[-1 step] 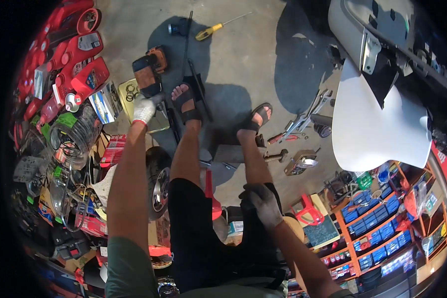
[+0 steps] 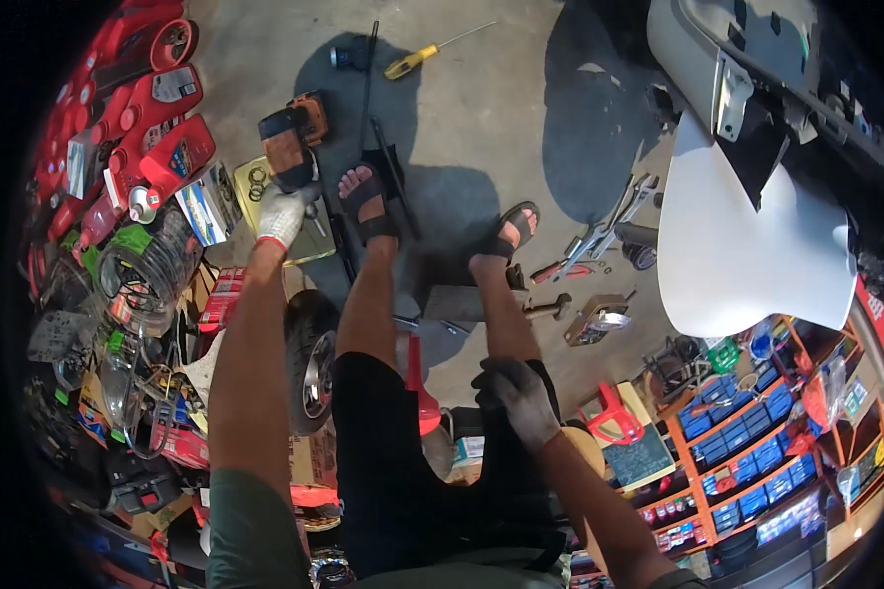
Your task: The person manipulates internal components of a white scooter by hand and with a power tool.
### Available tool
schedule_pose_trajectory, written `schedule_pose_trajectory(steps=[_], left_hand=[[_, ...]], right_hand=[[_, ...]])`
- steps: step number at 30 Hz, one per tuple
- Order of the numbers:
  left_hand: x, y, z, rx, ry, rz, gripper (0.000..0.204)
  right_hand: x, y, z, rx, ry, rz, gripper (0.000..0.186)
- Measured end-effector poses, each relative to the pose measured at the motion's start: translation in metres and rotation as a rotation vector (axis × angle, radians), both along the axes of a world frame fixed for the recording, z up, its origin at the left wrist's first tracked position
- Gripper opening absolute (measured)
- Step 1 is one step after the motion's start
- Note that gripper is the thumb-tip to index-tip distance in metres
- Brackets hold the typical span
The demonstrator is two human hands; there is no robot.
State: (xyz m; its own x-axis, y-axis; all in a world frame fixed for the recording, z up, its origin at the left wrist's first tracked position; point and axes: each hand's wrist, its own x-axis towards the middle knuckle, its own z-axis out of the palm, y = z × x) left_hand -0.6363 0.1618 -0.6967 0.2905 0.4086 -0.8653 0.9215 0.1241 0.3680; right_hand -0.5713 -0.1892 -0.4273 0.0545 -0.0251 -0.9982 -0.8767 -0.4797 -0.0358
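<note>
My left hand, in a pale work glove with a red cuff, reaches down to the lower end of an orange and black cordless power tool. Its fingertips are partly hidden against the tool, so I cannot tell whether they grip it. Beneath hand and tool lies a yellowish shallow tray with several dark rings in it. My right hand, in a grey glove with dark fingers, rests on my right thigh near the knee. Its fingers lie loosely over the black shorts, holding nothing visible.
A yellow screwdriver and long dark bars lie ahead on the floor. Wrenches and pliers lie right of my feet, near a white panel. Red jugs crowd the left; an orange shelf holds blue bins.
My left hand has shifted very slightly at the tool's lower end. The tool and my right hand stay in place; the view has moved a little.
</note>
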Motion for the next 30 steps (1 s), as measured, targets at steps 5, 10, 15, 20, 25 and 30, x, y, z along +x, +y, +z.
schedule_pose_trajectory(steps=[5, 10, 15, 20, 25, 30], left_hand=[[0.013, 0.021, 0.031, -0.047, 0.019, -0.109, 0.034], [0.03, 0.008, 0.102, -0.154, 0.049, -0.389, 0.037], [0.05, -0.022, 0.172, -0.474, 0.01, -0.669, 0.04], [0.065, -0.051, 0.203, -0.758, -0.02, -0.918, 0.048], [0.073, -0.064, 0.212, -0.843, 0.05, -0.905, 0.046], [0.075, -0.053, 0.194, -0.888, 0.089, -0.922, 0.052]], right_hand=[[0.012, -0.005, -0.035, 0.093, -0.127, 0.227, 0.021], [0.043, 0.028, -0.084, 0.234, -0.693, 0.642, 0.047], [0.08, 0.051, -0.112, 0.448, -0.993, 1.094, 0.08], [0.091, 0.048, -0.112, 0.656, -0.546, 1.033, 0.055], [0.104, 0.017, -0.093, 0.657, -0.118, 0.566, 0.04], [0.094, -0.015, -0.106, 0.572, 0.06, 0.458, 0.049]])
